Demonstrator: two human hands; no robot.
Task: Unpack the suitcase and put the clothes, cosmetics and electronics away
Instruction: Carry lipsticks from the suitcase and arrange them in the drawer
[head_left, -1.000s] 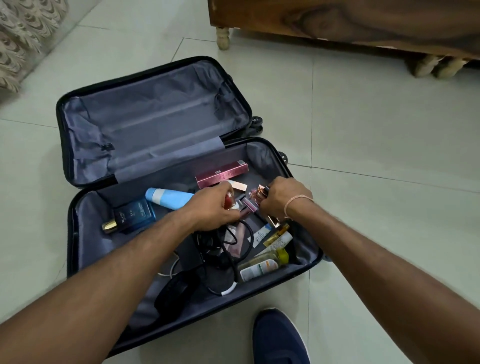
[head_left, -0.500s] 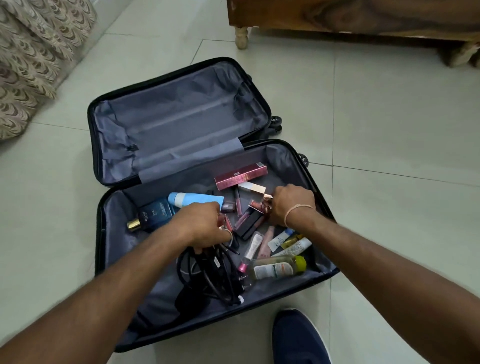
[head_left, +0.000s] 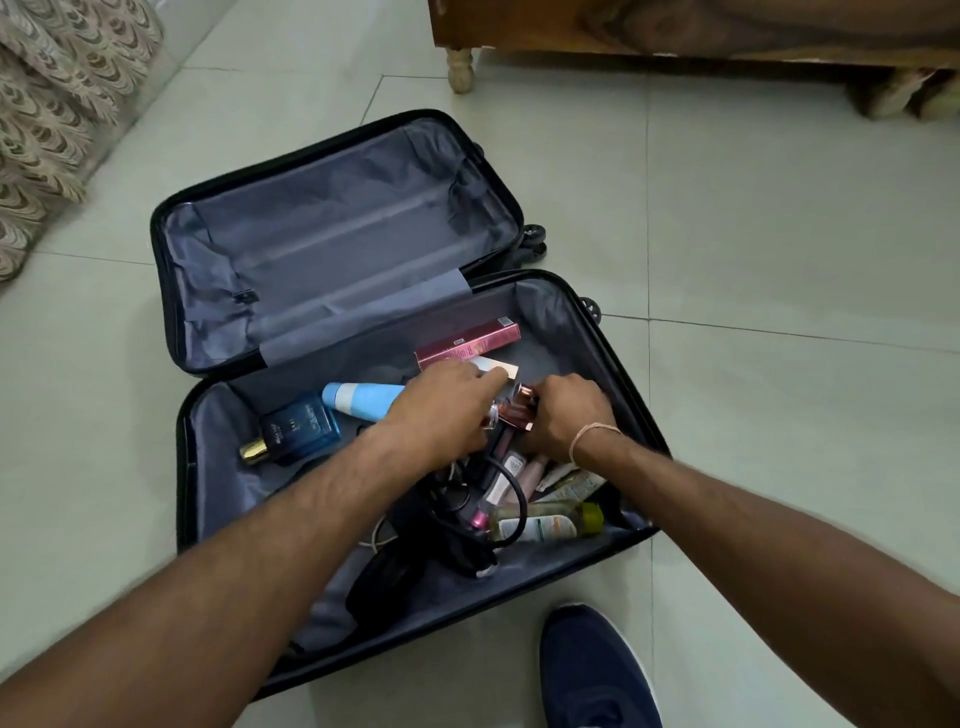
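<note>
Fingers of both the left hand and right hand seemingly pinch small rose-gold-capped cosmetic tubes inside the open black suitcase; gathering cosmetics, next lift them out

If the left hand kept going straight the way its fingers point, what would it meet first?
Probably the small cream box already at the left hand's fingertips, then the long pink box behind it. Depth is unclear from this one view.
</note>
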